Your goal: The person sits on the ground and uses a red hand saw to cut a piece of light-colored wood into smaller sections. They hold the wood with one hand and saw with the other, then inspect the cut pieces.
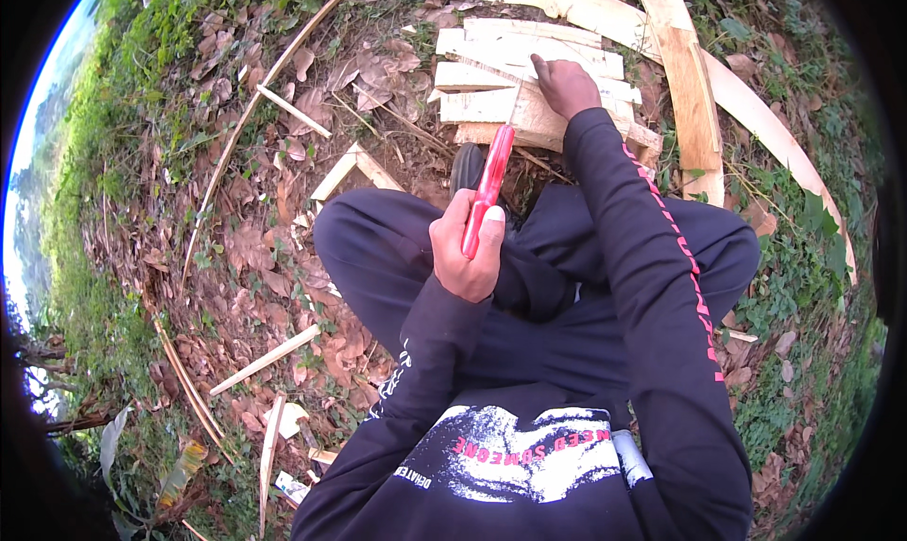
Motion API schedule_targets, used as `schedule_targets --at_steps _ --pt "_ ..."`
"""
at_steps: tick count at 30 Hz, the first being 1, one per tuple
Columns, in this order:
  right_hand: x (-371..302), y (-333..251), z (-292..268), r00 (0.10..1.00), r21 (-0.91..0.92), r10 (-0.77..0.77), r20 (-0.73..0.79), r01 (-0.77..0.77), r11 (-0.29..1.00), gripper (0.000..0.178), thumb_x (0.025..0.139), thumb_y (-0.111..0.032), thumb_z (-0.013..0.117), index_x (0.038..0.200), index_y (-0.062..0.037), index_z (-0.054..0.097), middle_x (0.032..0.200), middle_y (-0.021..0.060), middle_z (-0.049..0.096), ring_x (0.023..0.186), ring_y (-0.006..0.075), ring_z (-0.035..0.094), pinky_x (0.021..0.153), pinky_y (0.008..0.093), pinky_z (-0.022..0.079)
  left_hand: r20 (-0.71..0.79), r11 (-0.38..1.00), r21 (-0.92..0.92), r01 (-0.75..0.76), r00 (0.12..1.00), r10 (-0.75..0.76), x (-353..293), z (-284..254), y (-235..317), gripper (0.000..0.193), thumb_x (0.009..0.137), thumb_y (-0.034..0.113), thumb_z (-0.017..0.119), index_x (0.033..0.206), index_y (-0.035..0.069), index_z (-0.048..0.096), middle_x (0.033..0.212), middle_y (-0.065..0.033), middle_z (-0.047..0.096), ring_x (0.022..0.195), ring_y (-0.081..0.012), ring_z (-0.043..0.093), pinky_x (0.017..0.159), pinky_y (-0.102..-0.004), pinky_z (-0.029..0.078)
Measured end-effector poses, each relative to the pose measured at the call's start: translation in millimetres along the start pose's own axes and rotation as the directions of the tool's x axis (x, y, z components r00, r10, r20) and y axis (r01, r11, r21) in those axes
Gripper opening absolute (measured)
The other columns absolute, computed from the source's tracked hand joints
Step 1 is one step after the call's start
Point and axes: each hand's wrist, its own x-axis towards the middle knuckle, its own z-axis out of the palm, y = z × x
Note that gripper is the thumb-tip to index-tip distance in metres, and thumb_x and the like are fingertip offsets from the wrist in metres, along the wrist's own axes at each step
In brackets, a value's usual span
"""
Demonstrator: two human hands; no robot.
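Note:
My left hand [466, 248] is closed around the red handle of what looks like a handsaw [489, 189]. Its thin blade appears edge-on, pointing away from me to the near part of a stack of pale wooden boards [529, 50]; teeth cannot be made out. My right hand [569, 87] is closed at the stack's right side, thumb pointing away, and bears on a wooden board [540, 112]. The fingers' undersides are hidden. Both forearms are in dark sleeves, and the stack lies just beyond my folded legs.
A long wooden plank [688, 97] lies right of the stack, crossing a second curved-looking plank [765, 125]. Two short pieces form an angled wood scrap [351, 168] at my left knee. Thin wood strips [265, 360] lie among dry leaves on the left.

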Motion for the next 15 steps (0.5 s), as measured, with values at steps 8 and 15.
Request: schedule_targets --at_steps 8,15 --pt "-12 -5 -10 0.985 -0.028 -0.084 -0.152 0.081 0.996 0.053 0.1 -0.045 0.042 0.075 -0.0064 0.068 0.077 0.0149 0.068 0.074 0.0334 0.067 0.065 0.0449 0.052 -0.142 0.988 -0.138 -0.065 0.989 0.045 -11 -5 -6 0.025 0.092 0.023 0.057 0.09 -0.002 0.054 0.06 0.002 0.047 0.053 -0.0045 0.04 0.05 -0.0215 0.032" --pt "-23 -16 -2 0.916 -0.037 -0.272 -0.295 0.273 0.961 0.05 0.101 -0.041 0.043 0.07 -0.0058 0.061 0.072 0.0159 0.064 0.07 0.0339 0.063 0.063 0.0443 0.049 -0.153 0.987 -0.075 -0.143 0.98 0.131 -20 -20 -12 0.028 0.091 0.025 0.056 0.09 -0.002 0.049 0.058 0.0013 0.043 0.048 -0.0041 0.034 0.045 -0.0208 0.028"
